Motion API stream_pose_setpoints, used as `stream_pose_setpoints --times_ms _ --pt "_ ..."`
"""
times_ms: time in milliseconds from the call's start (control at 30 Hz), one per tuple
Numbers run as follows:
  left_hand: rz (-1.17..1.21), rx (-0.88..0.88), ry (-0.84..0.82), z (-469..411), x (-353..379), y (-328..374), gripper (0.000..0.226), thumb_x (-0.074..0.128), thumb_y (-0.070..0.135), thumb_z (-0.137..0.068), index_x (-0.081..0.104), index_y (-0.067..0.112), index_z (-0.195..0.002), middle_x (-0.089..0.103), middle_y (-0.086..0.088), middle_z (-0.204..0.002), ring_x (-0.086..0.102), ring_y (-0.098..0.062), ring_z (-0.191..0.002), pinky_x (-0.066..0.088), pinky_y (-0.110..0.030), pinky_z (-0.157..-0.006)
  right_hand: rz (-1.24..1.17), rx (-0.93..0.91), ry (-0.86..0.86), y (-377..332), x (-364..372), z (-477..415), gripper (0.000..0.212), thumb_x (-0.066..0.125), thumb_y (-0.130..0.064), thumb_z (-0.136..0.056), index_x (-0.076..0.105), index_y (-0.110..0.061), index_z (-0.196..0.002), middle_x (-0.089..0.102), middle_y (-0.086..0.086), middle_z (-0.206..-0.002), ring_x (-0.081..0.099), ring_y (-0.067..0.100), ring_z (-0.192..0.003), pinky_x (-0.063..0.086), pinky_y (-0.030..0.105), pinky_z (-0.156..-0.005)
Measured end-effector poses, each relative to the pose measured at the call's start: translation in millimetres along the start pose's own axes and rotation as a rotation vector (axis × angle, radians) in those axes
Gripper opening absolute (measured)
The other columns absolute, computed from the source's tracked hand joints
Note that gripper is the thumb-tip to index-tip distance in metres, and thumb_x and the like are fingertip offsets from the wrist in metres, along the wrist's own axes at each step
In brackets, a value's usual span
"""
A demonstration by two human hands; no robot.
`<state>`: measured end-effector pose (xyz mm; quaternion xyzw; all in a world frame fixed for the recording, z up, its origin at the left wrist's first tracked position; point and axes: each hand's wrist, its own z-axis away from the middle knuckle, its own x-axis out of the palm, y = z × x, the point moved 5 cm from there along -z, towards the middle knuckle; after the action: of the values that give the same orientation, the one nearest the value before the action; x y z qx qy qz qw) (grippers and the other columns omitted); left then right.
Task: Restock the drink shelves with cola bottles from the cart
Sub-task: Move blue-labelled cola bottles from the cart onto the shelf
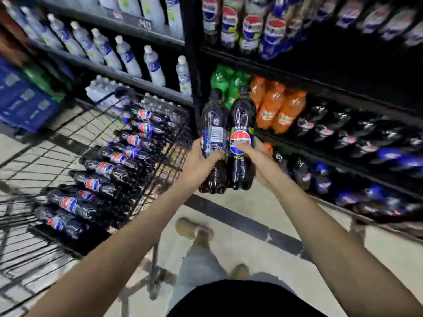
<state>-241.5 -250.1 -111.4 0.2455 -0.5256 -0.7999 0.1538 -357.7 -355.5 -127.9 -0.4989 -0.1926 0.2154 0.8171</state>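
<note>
Right, head view, and both hands are up at centre frame with a bottle apiece. The left hand (202, 157) wraps its fingers round the left cola bottle (214, 131), barcode side of the label facing the camera, the grip sitting at the label's lower edge. Just beside it, the right hand (255, 156) clasps the right cola bottle (242, 120), thumb laid across the round red, white and blue logo, fingers hidden behind. The two bottles stand upright, side by side and touching, caps uppermost in the frame, bases hanging below the hands above the pale floor (256, 204).

Left of the hands, at middle left, the wire cart (180, 143) carries a row of carted cola bottles (103, 167) lying on their sides, labels up. On the right, the dark shelf unit (320, 88) shows stocked cola bottles (348, 139) in blurred rows on its lower levels. Directly behind the held pair sit orange soda bottles (280, 108) and green bottles (223, 80). Upper left, water bottles (128, 56) line a shelf. Bottom centre, a shoe (191, 227) is planted on the floor.
</note>
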Motion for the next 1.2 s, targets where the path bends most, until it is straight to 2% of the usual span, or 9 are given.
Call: stream_pose_setpoints --times_ms 100,233,333,433,700,800,1000,1067,1200 --pt "-0.034 -0.027 -0.115 22.2 64.3 11.2 0.039 0.058 0.02 -0.092 0.042 0.018 -0.128 0.055 0.014 -0.09 0.053 0.022 -0.062 0.039 -0.001 -0.055 -0.059 -0.007 0.081 0.9 -67.3 45.0 0.05 0.065 -0.008 -0.089 0.047 -0.002 -0.135 0.058 0.022 -0.13 0.054 0.037 -0.122 0.039 0.052 -0.108" --pt "-0.01 -0.036 -0.301 53.2 142.4 31.8 0.051 0.061 0.019 -0.091 0.038 0.013 -0.136 0.062 -0.009 -0.121 0.06 -0.014 -0.1 0.047 -0.034 -0.095 -0.068 -0.017 0.216 -0.7 -148.1 96.4 0.05 0.069 -0.014 -0.087 0.05 -0.006 -0.132 0.061 0.018 -0.127 0.057 0.033 -0.119 0.041 0.05 -0.106" --pt "-0.005 0.012 -0.384 68.8 195.5 45.9 0.051 0.066 0.014 -0.089 0.042 0.007 -0.134 0.063 -0.013 -0.122 0.062 -0.025 -0.109 0.046 -0.043 -0.101 -0.147 -0.04 0.296 1.1 -201.4 127.2 0.041 0.069 -0.01 -0.087 0.055 -0.007 -0.125 0.064 0.02 -0.122 0.061 0.036 -0.114 0.044 0.051 -0.103" --pt "-0.024 0.069 -0.479 72.6 250.5 56.7 0.043 0.069 0.012 -0.086 0.052 0.011 -0.125 0.069 -0.004 -0.108 0.065 -0.018 -0.099 0.048 -0.036 -0.094 -0.207 -0.067 0.378 1.2 -251.0 153.1 0.04 0.068 -0.007 -0.087 0.056 -0.005 -0.125 0.065 0.022 -0.119 0.062 0.035 -0.109 0.046 0.049 -0.102" --pt "-0.038 0.133 -0.733 62.4 402.7 92.3 0.065 0.076 0.011 -0.078 0.033 0.031 -0.122 0.064 0.007 -0.102 0.064 0.011 -0.074 0.047 -0.007 -0.06 -0.309 -0.128 0.577 -6.5 -386.5 185.0 0.043 0.069 -0.01 -0.084 0.057 -0.004 -0.125 0.068 0.019 -0.115 0.065 0.035 -0.107 0.051 0.047 -0.095" --pt "-0.039 0.124 -0.827 58.3 460.1 112.8 0.066 0.076 0.013 -0.079 0.03 0.031 -0.123 0.063 0.004 -0.106 0.066 0.007 -0.078 0.049 -0.009 -0.061 -0.295 -0.125 0.635 -17.6 -439.3 189.0 0.04 0.069 -0.011 -0.084 0.06 -0.007 -0.123 0.07 0.016 -0.11 0.067 0.033 -0.102 0.052 0.047 -0.093" --pt "-0.048 0.094 -0.893 39.5 567.1 157.9 0.063 0.073 0.026 -0.078 0.033 0.028 -0.126 0.06 0.001 -0.114 0.058 -0.019 -0.108 0.045 -0.036 -0.1 -0.305 -0.12 0.721 -43.1 -544.1 178.6 0.037 0.069 -0.011 -0.084 0.06 -0.006 -0.12 0.067 0.022 -0.115 0.064 0.037 -0.107 0.048 0.051 -0.099" --pt "-0.054 0.052 -0.901 31.6 595.9 171.2 0.07 0.069 0.033 -0.07 0.035 0.026 -0.131 0.06 -0.004 -0.121 0.059 -0.02 -0.107 0.046 -0.037 -0.097 -0.305 -0.129 0.744 -49.0 -572.5 173.6 0.037 0.07 -0.016 -0.085 0.06 -0.007 -0.12 0.067 0.02 -0.116 0.063 0.037 -0.11 0.046 0.052 -0.102" --pt "-0.093 0.12 -0.983 21.2 649.5 197.0 0.059 0.065 0.02 -0.09 0.033 0.021 -0.14 0.061 0.004 -0.117 0.059 -0.008 -0.102 0.048 -0.022 -0.086 -0.266 -0.14 0.755 -64.1 -624.9 164.4 0.049 0.079 -0.031 -0.073 0.062 -0.015 -0.116 0.071 0.01 -0.111 0.065 0.03 -0.108 0.044 0.051 -0.104"
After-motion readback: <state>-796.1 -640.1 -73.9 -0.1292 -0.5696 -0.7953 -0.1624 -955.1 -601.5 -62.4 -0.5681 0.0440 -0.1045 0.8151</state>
